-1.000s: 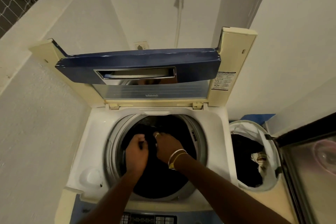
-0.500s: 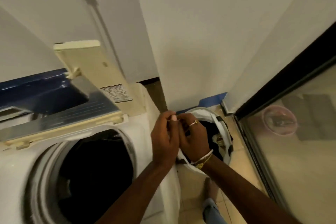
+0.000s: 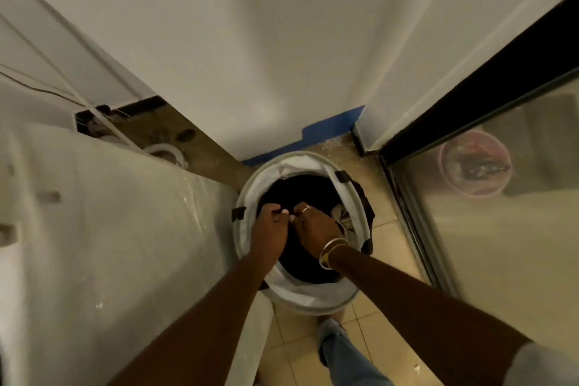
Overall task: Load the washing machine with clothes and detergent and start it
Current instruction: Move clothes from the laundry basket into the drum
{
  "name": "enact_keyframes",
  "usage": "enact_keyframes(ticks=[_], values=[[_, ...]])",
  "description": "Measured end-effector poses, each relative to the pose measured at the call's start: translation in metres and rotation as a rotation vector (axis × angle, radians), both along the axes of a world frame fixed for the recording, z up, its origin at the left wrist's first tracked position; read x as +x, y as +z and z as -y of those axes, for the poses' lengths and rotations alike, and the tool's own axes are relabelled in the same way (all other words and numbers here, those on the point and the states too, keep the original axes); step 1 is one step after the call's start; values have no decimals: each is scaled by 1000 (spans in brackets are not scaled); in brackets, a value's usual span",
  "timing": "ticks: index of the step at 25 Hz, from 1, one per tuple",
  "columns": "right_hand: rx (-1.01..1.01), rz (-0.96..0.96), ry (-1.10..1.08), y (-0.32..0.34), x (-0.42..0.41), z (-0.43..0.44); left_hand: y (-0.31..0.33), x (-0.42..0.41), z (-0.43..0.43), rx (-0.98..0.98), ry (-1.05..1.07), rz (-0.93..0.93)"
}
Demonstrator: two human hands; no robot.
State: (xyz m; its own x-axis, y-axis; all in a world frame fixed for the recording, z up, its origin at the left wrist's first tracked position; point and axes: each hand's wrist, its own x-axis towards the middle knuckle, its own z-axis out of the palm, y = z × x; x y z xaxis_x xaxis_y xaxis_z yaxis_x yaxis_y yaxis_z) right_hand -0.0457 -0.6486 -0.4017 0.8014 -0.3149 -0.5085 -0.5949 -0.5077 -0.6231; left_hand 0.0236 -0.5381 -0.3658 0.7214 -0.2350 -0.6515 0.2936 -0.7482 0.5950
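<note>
- One white flank of the washing machine (image 3: 109,229) fills the left. Its drum and lid are cut off, so how full it is cannot be told.
- Left hand (image 3: 270,229) reaches into the laundry hamper (image 3: 313,302), fingers curled and closed on a bunch of the dark clothes (image 3: 300,191).
- Those clothes lie inside the hamper, which stands just beside the machine. They look soft, limp and light. I judge they will sag and trail when lifted, so a gathered handful from the middle of the pile is safer than a hem. A loose sleeve could catch on the hamper's rim.
- Right hand (image 3: 316,226), bracelets (image 3: 332,247) at the wrist, sits just beside the left and is likewise clamped on the same dark fabric.
- A paler item (image 3: 340,216) shows at the hamper's right edge, too small to identify.
- Black on black hides where one garment ends and the next begins. How many pieces are held, and how deep the pile goes, cannot be made out.
- Glass door (image 3: 501,244) at far right shows a blurred pink bowl (image 3: 474,163); whether it is behind the glass or reflected, I cannot tell. No detergent is in view.
</note>
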Motion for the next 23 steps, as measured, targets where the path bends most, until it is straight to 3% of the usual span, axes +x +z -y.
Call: enact_keyframes(ticks=[2, 4, 10, 12, 15, 17, 19, 21, 23], values=[[-111, -263, 200, -68, -2, 4, -42, 3, -5, 37, 28, -52], [-212, -400, 369, -129, -3, 2, -80, 5, -13, 42, 81, -71], [-349, -344, 614, -210, -10, -6, -133, 3, -48, 136, 75, -7], [-223, -348, 495, -191, -6, 0, -129, 0, -57, 125, -26, 61], [69, -274, 50, -126, 7, 4, -91, 0, -61, 71, -213, 13], [380, -147, -194, -63, 18, 1, -66, -1, -57, 83, -407, 17], [683, 44, -293, 3, 20, -5, -38, -1, -50, 97, -581, 142], [788, 188, -280, 58, 21, -8, -3, 2, -35, 47, -555, 77], [841, 275, -337, 106, 20, -5, 44, 3, -23, -37, -361, -15]])
